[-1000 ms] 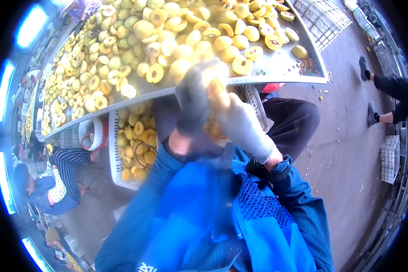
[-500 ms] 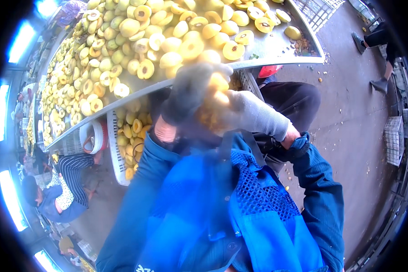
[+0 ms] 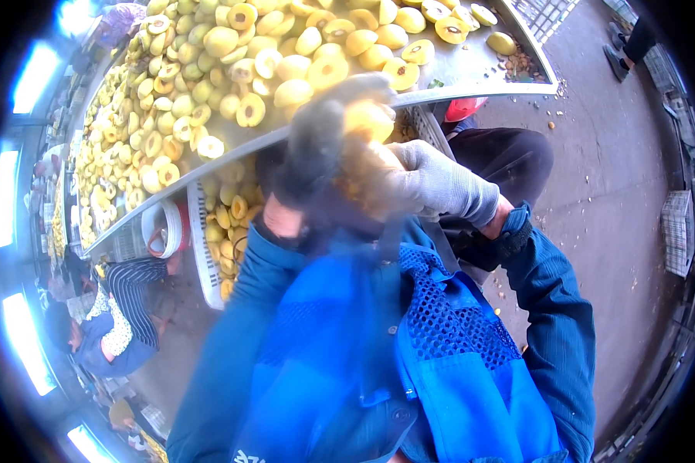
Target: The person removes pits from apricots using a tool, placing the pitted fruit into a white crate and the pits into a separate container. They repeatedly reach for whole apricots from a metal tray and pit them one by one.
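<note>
A busy work hall with a grey-brown floor (image 3: 594,201) spreads through the right of the frame, and bright ceiling lights (image 3: 32,77) line its left edge. Nearest, across the lower middle, is the wearer's blue vest (image 3: 471,393).

Just above it, in the middle of the frame, the dark-gloved left hand (image 3: 314,150) has its fingers bent round a yellow fruit (image 3: 369,120), which sits just off the near edge of a metal table (image 3: 475,68). The right hand (image 3: 444,181), in a pale glove, meets it from the right, thumb side toward the fruit; blur hides its fingertips, so I cannot tell whether they are clamped on a piece too.

Below the table edge, left of the hands, a white crate (image 3: 201,251) holds yellow fruit pieces (image 3: 225,224). The table's upper left is heaped with cut fruit (image 3: 250,110), some halves showing brown centres. Judging by that heap, much remains to be handled; the pieces in the crate look like the finished portion.

Farther off, a white bucket (image 3: 162,231) stands left of the crate, beside a seated person in striped trousers (image 3: 135,289). Another pale crate (image 3: 678,231) rests at the far right, and a dark-trousered leg (image 3: 638,42) shows at the upper right.
</note>
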Demonstrator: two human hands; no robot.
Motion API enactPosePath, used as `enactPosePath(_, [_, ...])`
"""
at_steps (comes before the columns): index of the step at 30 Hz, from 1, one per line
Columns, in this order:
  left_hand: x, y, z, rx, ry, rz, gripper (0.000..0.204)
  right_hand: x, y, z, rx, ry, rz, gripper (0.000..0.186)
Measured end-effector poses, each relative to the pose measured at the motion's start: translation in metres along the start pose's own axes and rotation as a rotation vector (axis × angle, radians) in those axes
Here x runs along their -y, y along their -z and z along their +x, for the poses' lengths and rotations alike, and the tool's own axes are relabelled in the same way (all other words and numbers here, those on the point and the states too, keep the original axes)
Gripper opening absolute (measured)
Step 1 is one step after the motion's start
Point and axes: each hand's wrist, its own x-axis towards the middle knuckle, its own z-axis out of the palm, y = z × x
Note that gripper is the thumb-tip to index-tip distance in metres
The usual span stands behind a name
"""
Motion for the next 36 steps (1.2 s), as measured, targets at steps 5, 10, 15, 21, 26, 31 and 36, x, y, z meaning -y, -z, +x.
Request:
enactPosePath(5, [-0.006, 0.009, -0.012, -0.04, 0.15, -0.344, 0.044, 0.007, 0.001, -0.002, 0.112, -0.02, -0.056, 0.015])
enactPosePath(10, [0.002, 0.013, -0.014, 0.119, -0.119, -0.046, 0.056, 0.017, -0.017, 0.0, 0.13, 0.051, -0.159, 0.021])
enactPosePath(15, [0.008, -0.007, -0.011, -0.262, 0.209, -0.655, 0.073, -0.005, -0.018, 0.003, 0.427, -0.086, 0.558, 0.022])
enactPosePath(21, [0.067, 0.042, -0.049, -0.438, 0.188, -0.077, 0.063, -0.045, 0.004, 0.012, -0.23, -0.142, -1.37, 0.02])
enactPosePath(26, [0.056, 0.075, -0.101, -0.465, 0.085, 0.513, 0.038, -0.116, 0.025, 0.002, -0.321, 0.147, -1.236, 0.011])
enactPosePath(31, [0.079, 0.153, -0.152, -0.511, 0.229, 0.989, 0.03, -0.141, 0.034, 0.008, -0.315, 0.194, -1.266, 0.018])
enactPosePath(36, [0.09, 0.138, -0.054, -0.155, -0.022, 1.103, 0.044, -0.145, 0.039, 0.012, -0.291, -0.015, -1.2, 0.03])
